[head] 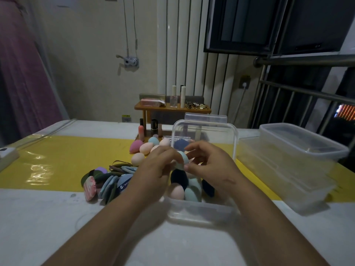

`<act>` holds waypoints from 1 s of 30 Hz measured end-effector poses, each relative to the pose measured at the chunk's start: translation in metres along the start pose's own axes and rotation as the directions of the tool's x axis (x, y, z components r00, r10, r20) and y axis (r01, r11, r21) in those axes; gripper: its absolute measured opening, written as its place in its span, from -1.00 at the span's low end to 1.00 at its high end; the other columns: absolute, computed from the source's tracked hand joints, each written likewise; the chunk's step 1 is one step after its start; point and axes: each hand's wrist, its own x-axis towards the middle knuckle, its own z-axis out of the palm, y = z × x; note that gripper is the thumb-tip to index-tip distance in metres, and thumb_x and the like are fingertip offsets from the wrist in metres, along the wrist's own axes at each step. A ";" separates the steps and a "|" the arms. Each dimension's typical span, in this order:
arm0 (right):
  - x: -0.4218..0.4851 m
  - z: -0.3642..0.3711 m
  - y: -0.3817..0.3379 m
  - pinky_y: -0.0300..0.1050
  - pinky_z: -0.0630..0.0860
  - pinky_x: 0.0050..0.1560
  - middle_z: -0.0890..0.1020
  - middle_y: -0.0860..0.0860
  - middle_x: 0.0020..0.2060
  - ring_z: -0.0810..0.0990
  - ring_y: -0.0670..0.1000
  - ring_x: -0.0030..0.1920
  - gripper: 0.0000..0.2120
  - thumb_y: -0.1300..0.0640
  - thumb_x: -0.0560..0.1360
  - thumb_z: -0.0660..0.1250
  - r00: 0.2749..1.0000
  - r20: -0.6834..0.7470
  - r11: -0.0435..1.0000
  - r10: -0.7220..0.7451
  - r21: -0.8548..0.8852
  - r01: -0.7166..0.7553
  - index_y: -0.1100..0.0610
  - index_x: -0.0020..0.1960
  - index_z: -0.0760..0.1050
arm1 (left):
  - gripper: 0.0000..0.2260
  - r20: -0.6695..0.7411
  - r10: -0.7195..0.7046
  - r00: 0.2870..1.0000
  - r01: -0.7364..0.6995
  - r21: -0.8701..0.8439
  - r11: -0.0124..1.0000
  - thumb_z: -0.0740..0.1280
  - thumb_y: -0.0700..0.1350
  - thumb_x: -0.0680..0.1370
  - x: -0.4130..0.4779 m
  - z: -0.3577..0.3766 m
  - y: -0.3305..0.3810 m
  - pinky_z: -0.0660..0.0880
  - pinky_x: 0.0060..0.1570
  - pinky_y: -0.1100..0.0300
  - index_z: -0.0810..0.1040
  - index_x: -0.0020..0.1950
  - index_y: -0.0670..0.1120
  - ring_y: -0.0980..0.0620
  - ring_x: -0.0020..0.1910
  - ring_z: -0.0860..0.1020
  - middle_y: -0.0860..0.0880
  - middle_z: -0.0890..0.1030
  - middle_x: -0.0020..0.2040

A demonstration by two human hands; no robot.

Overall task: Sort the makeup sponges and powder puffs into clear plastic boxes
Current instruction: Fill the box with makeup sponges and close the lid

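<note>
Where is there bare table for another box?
Bare: the yellow mat between power strip and powder puffs, and the white tabletop in front of the puffs. Crowded: the centre, with loose sponges, open box, left hand and right hand pinching a teal sponge; closed boxes fill the right.

Both forearms reach forward; left hand and right hand meet, fingers pinching a teal sponge.

Single view, head-worn, wide-angle. Faces forward and down over table from person's side. Both forearms enter at bottom edge; left hand and right hand meet near centre, close under lens. Box right under them. Wall, radiator, window fill top, well back, lines bowed toward edges
</note>
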 end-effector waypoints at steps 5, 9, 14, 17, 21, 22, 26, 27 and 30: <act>-0.002 -0.007 -0.002 -0.08 0.65 -0.12 0.62 -0.07 -0.11 0.63 -0.06 -0.13 -0.67 0.11 0.43 0.48 0.999 -0.004 0.999 0.035 -0.003 -0.035 -0.21 0.06 0.46 | -0.68 -0.072 -0.130 0.989 0.125 -0.066 0.990 0.36 -0.22 0.54 -0.001 0.000 0.004 0.51 -0.08 0.26 0.41 -0.02 0.23 0.21 0.04 0.52 0.17 0.50 0.05; -0.002 -0.019 -0.003 -0.01 0.67 -0.13 0.62 -0.02 -0.09 0.64 0.03 -0.12 -0.66 0.16 0.42 0.41 0.996 -0.007 0.996 0.088 -0.035 -0.088 -0.17 0.11 0.55 | -0.75 0.055 -0.302 0.952 0.305 -0.048 0.951 0.33 -0.17 0.56 0.000 0.000 -0.001 0.39 -0.09 0.27 0.52 -0.13 0.21 0.13 -0.01 0.48 0.12 0.43 0.09; -0.007 -0.035 -0.009 -0.24 0.53 -0.35 0.59 0.02 -0.06 0.65 0.08 -0.16 -0.80 0.27 0.38 0.40 0.988 0.064 0.988 0.139 -0.077 -0.134 0.04 -0.07 0.52 | -0.76 0.168 -0.433 0.886 0.452 -0.102 0.886 0.25 -0.13 0.59 -0.003 -0.001 0.000 0.56 -0.03 0.08 0.55 -0.01 0.25 0.15 -0.05 0.55 0.16 0.60 -0.04; -0.008 -0.039 -0.012 -0.17 0.49 -0.31 0.60 0.03 -0.12 0.57 0.02 -0.22 -0.82 0.24 0.32 0.43 0.976 0.125 0.968 0.177 -0.203 -0.149 0.07 -0.12 0.52 | -0.77 0.156 -0.454 0.877 0.471 -0.093 0.877 0.27 -0.16 0.57 -0.004 0.001 0.003 0.58 -0.10 0.15 0.56 0.06 0.18 0.14 -0.08 0.58 0.17 0.60 -0.07; -0.010 -0.040 -0.014 -0.12 0.49 -0.32 0.62 0.01 -0.25 0.55 -0.02 -0.27 -0.84 0.21 0.26 0.48 0.946 0.173 0.905 0.275 -0.378 -0.194 0.06 -0.21 0.54 | -0.73 0.119 -0.466 0.877 0.473 -0.039 0.880 0.26 -0.17 0.57 -0.003 0.001 0.004 0.59 -0.06 0.07 0.58 0.17 0.12 0.12 -0.10 0.58 0.14 0.61 -0.09; -0.011 -0.040 -0.014 -0.12 0.49 -0.33 0.62 -0.03 -0.27 0.56 -0.02 -0.25 -0.84 0.20 0.25 0.49 0.941 0.168 0.883 0.295 -0.424 -0.201 0.04 -0.24 0.54 | -0.73 0.111 -0.470 0.876 0.475 -0.031 0.879 0.26 -0.17 0.56 -0.004 0.001 0.003 0.59 -0.06 0.05 0.58 0.18 0.11 0.11 -0.11 0.58 0.15 0.61 -0.10; -0.011 -0.038 -0.014 -0.06 0.60 -0.23 0.63 -0.09 -0.27 0.61 -0.02 -0.20 -0.83 0.13 0.23 0.53 0.920 0.163 0.805 0.357 -0.553 -0.214 0.00 -0.24 0.57 | -0.71 0.096 -0.475 0.875 0.476 0.015 0.879 0.26 -0.15 0.55 -0.003 0.000 0.002 0.59 -0.05 0.04 0.58 0.20 0.12 0.10 -0.11 0.58 0.18 0.57 -0.11; -0.012 -0.036 -0.015 -0.05 0.62 -0.20 0.64 -0.09 -0.26 0.61 -0.03 -0.20 -0.83 0.11 0.24 0.53 0.909 0.174 0.784 0.379 -0.582 -0.215 -0.01 -0.23 0.57 | -0.71 0.098 -0.477 0.874 0.477 0.020 0.878 0.26 -0.14 0.55 -0.003 0.000 0.002 0.59 -0.05 0.05 0.58 0.21 0.12 0.10 -0.11 0.58 0.18 0.57 -0.10; -0.014 -0.033 -0.016 -0.04 0.67 -0.15 0.65 -0.13 -0.21 0.62 -0.07 -0.19 -0.77 0.04 0.24 0.56 0.885 0.196 0.728 0.422 -0.656 -0.202 -0.07 -0.18 0.57 | -0.71 0.099 -0.483 0.870 0.483 0.026 0.875 0.26 -0.13 0.55 -0.004 0.001 0.002 0.59 -0.05 0.05 0.57 0.23 0.12 0.11 -0.08 0.58 0.12 0.59 -0.03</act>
